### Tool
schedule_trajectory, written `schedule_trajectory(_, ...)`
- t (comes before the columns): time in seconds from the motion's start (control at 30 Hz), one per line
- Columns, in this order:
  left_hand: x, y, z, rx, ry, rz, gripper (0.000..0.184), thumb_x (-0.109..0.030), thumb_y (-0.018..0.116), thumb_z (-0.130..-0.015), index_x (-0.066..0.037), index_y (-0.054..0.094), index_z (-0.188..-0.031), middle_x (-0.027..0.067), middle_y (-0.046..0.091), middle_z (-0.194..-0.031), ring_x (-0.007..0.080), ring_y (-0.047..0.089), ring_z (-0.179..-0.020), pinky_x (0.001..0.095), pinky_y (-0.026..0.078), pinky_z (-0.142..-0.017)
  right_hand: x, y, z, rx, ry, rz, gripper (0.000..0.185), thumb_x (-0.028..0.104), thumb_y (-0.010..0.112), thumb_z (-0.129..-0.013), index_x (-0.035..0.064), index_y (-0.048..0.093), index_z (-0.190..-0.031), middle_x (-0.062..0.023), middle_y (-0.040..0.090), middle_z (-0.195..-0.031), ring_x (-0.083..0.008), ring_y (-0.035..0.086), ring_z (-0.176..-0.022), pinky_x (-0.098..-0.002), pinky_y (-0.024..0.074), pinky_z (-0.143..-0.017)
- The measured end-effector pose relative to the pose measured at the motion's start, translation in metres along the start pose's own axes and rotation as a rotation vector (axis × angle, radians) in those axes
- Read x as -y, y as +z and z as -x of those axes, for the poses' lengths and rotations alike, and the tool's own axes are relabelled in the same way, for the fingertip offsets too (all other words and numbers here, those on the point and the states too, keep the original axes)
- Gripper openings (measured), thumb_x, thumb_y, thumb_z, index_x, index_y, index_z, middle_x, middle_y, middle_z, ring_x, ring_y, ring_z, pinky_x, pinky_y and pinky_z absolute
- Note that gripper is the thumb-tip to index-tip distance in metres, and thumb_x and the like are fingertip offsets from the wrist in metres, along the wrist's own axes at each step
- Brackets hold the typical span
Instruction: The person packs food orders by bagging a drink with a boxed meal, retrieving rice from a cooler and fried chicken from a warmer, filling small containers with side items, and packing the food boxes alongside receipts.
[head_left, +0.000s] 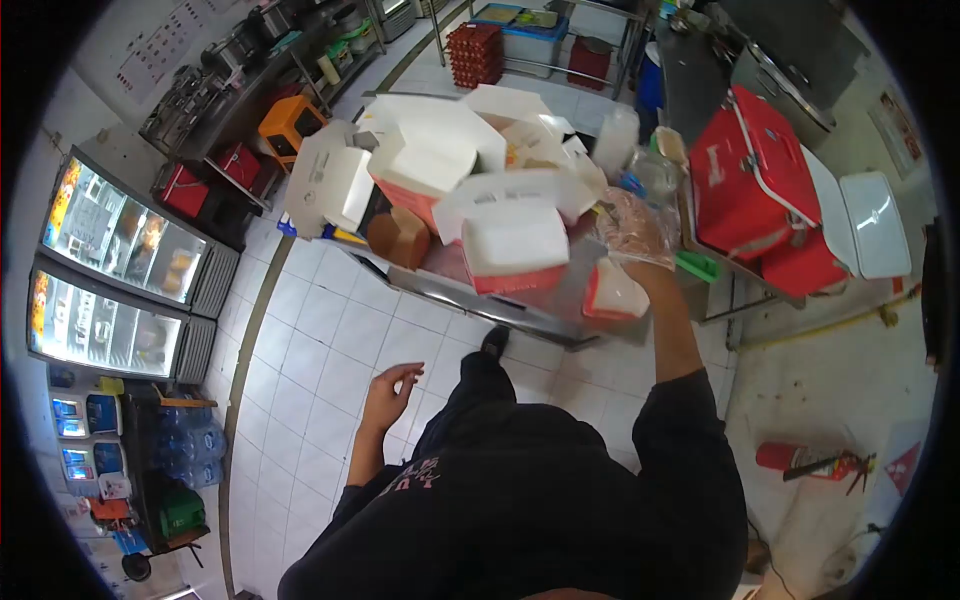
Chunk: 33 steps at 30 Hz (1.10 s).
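My left hand hangs beside my body above the tiled floor, fingers loosely curved and apart, holding nothing. My right hand reaches over the right end of the metal table, with clear plastic like a disposable glove around it; its fingers are hard to make out. Just below that wrist sits a small red and white paper box. An open white and red takeaway box stands left of it, with another open takeaway box behind. A brown paper bowl is at the table's left front.
Red insulated bags stand on the right. Clear plastic containers are at the table's back right. A glass-door fridge lines the left wall. Behind the table are an orange stool and stacked egg trays. A fire extinguisher is at lower right.
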<state>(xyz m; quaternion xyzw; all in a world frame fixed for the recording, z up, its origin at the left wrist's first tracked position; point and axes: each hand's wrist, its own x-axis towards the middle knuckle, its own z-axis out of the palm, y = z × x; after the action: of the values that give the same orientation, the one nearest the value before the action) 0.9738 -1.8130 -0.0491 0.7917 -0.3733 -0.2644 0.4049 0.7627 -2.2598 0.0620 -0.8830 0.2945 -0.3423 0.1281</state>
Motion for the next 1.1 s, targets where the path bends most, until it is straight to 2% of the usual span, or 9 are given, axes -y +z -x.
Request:
schedule_trajectory(0.2, -0.111, -0.094, -0.210, -0.338, 0.548, -0.187, 0.027, 0.011, 0.060, -0.084, -0.004, 0.072, -0.103, 0.0120, 0.073, -0.102, 0.0263, 0.069, -0.086, 0.0348, 0.054, -0.080, -0.035, 0.064, -0.057, 0.151, 0.019, 0.024, 0.054, 0.007, 0.059, -0.082, 0.0222, 0.063, -0.133, -0.0159, 0.067, -0.123, -0.0380, 0.063, -0.109, -0.0453, 0.0509, -0.096)
schedule_trajectory(0.3, -0.174, -0.131, -0.296, -0.466, 0.745, -0.205, 0.024, 0.009, 0.060, -0.083, -0.001, 0.069, -0.103, 0.0121, 0.070, -0.100, 0.0291, 0.065, -0.094, 0.0368, 0.050, -0.087, -0.031, 0.053, -0.074, 0.634, -0.185, 0.375, 0.050, 0.003, 0.057, -0.081, 0.0195, 0.069, -0.126, -0.0152, 0.069, -0.119, -0.0356, 0.067, -0.102, -0.0437, 0.0536, -0.090)
schedule_trajectory(0.4, -0.225, -0.146, -0.366, -0.447, 0.801, -0.404, 0.032, -0.016, 0.060, -0.092, -0.003, 0.064, -0.122, 0.0153, 0.066, -0.121, 0.0358, 0.059, -0.112, 0.0478, 0.042, -0.102, -0.016, 0.036, -0.104, 0.777, 0.402, -0.880, 0.041, 0.003, 0.062, -0.080, 0.0122, 0.073, -0.119, -0.0128, 0.072, -0.115, -0.0274, 0.071, -0.096, -0.0384, 0.0552, -0.086)
schedule_trajectory(0.63, -0.218, -0.153, -0.418, 0.122, 0.653, -0.516, 0.038, -0.037, 0.058, -0.094, -0.009, 0.071, -0.116, 0.0078, 0.073, -0.098, 0.0307, 0.067, -0.096, 0.0478, 0.045, -0.100, -0.080, 0.049, -0.151, 0.847, 0.590, -1.144, 0.029, 0.015, 0.065, -0.091, 0.0047, 0.072, -0.117, -0.0092, 0.074, -0.108, -0.0175, 0.070, -0.091, -0.0312, 0.0549, -0.081)
schedule_trajectory(0.73, -0.214, -0.146, -0.412, 0.078, 0.601, -0.464, 0.035, -0.036, 0.062, -0.090, -0.008, 0.074, -0.108, 0.0064, 0.073, -0.089, 0.0292, 0.068, -0.088, 0.0454, 0.049, -0.092, -0.109, 0.109, -0.178, 0.511, 0.550, -0.128, 0.033, 0.025, 0.057, -0.096, 0.0049, 0.070, -0.119, -0.0149, 0.072, -0.108, -0.0209, 0.071, -0.097, -0.0378, 0.0553, -0.084)
schedule_trajectory(0.83, -0.202, -0.140, -0.401, -0.061, 0.482, -0.430, 0.029, -0.032, 0.061, -0.090, -0.008, 0.077, -0.093, 0.0079, 0.072, -0.083, 0.0278, 0.069, -0.088, 0.0450, 0.050, -0.092, -0.128, 0.158, -0.190, 0.644, 0.472, 0.452, 0.040, 0.031, 0.051, -0.097, 0.0043, 0.067, -0.122, -0.0158, 0.072, -0.108, -0.0297, 0.070, -0.098, -0.0420, 0.0548, -0.087)
schedule_trajectory(0.97, -0.192, -0.133, -0.397, -0.133, 0.484, -0.400, 0.030, -0.030, 0.058, -0.091, -0.007, 0.077, -0.089, 0.0076, 0.072, -0.082, 0.0276, 0.069, -0.088, 0.0456, 0.050, -0.092, -0.102, 0.181, -0.211, 0.782, 0.601, 0.485, 0.043, 0.028, 0.049, -0.096, 0.0063, 0.062, -0.130, -0.0151, 0.071, -0.112, -0.0372, 0.067, -0.102, -0.0451, 0.0528, -0.091)
schedule_trajectory(1.03, -0.191, -0.128, -0.397, -0.205, 0.461, -0.383, 0.032, -0.030, 0.055, -0.094, -0.007, 0.076, -0.086, 0.0077, 0.072, -0.082, 0.0275, 0.069, -0.088, 0.0468, 0.050, -0.091, -0.127, 0.210, -0.185, 0.664, 0.336, 0.522, 0.057, 0.027, 0.056, -0.090, 0.0125, 0.049, -0.145, -0.0162, 0.059, -0.138, -0.0322, 0.057, -0.126, -0.0425, 0.0449, -0.107)
schedule_trajectory(1.1, -0.188, -0.129, -0.397, -0.205, 0.466, -0.382, 0.032, -0.029, 0.055, -0.095, -0.007, 0.076, -0.086, 0.0079, 0.072, -0.082, 0.0279, 0.069, -0.088, 0.0472, 0.050, -0.091, -0.133, 0.232, -0.175, 0.425, 0.289, 0.458, 0.053, 0.025, 0.056, -0.090, 0.0096, 0.053, -0.141, -0.0148, 0.064, -0.129, -0.0313, 0.062, -0.117, -0.0412, 0.0494, -0.100)
